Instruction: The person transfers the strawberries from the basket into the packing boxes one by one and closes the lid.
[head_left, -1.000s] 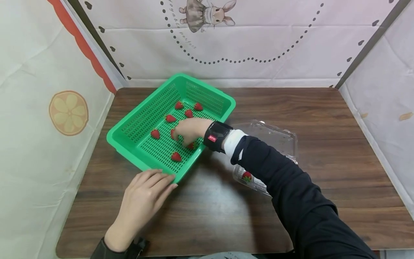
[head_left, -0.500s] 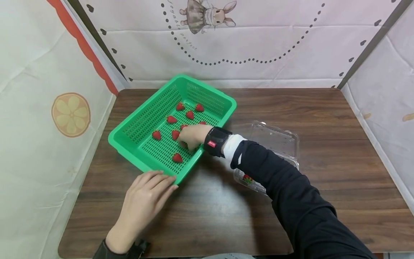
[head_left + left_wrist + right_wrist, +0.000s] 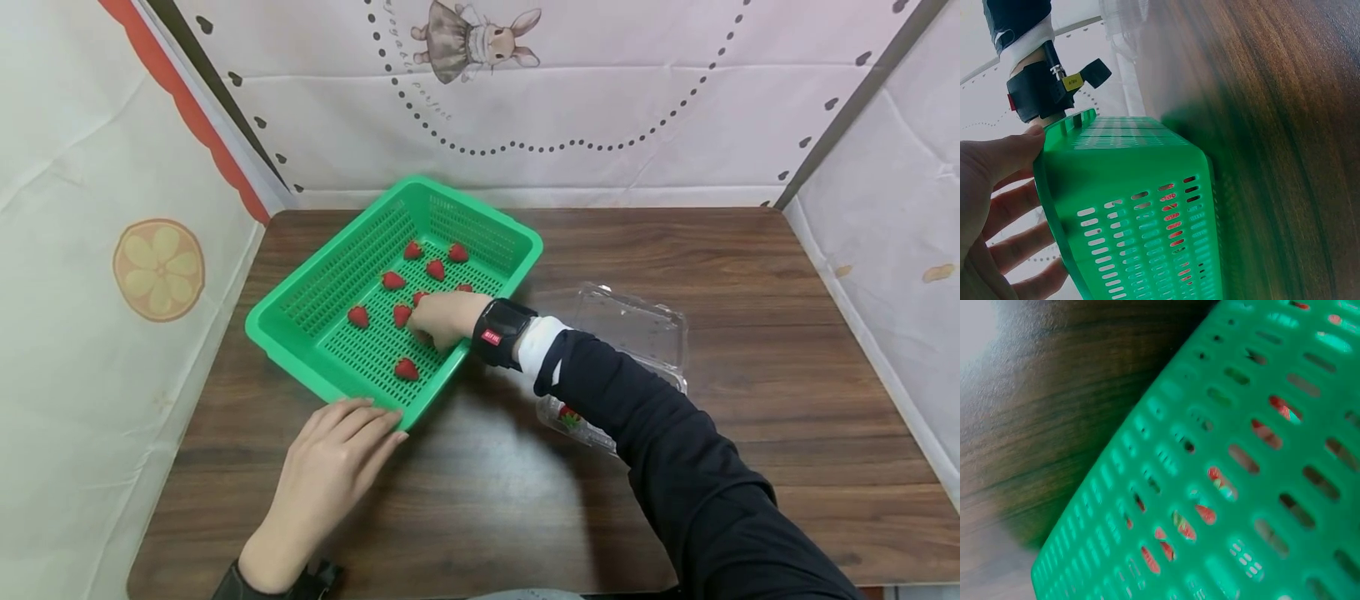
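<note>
Since a second ago the right hand (image 3: 444, 319) has drawn back from the middle of the green basket (image 3: 330, 265) toward its near right wall, and the strawberry that its fingers covered by the basket's centre now lies bare; the left hand has not shifted. Going from the basket's left side: the left hand (image 3: 330, 465) lies on the table (image 3: 750, 333) at the basket's near corner, fingers straight and spread, their tips against the rim, and the left wrist view shows the thumb on that corner; its grip holds nothing and only steadies the basket. Inside the basket loose strawberries (image 3: 406, 368) lie scattered on the slotted floor, one near the front wall, others toward the middle and far end. The right hand is down over the floor just inside the basket's right wall, fingers curled under the palm; whether its grip pinches a berry cannot be told from the head view, and the right wrist view shows only the mesh wall with red behind it. Right of the basket stands an open clear plastic punnet (image 3: 637, 321), and a single strawberry (image 3: 570, 415) shows in its near part. To pick well, the berry is best taken lightly at its sides with the fingertips, lifted clear above the basket's wall, while the left hand holds the corner firm so the basket does not slide.
</note>
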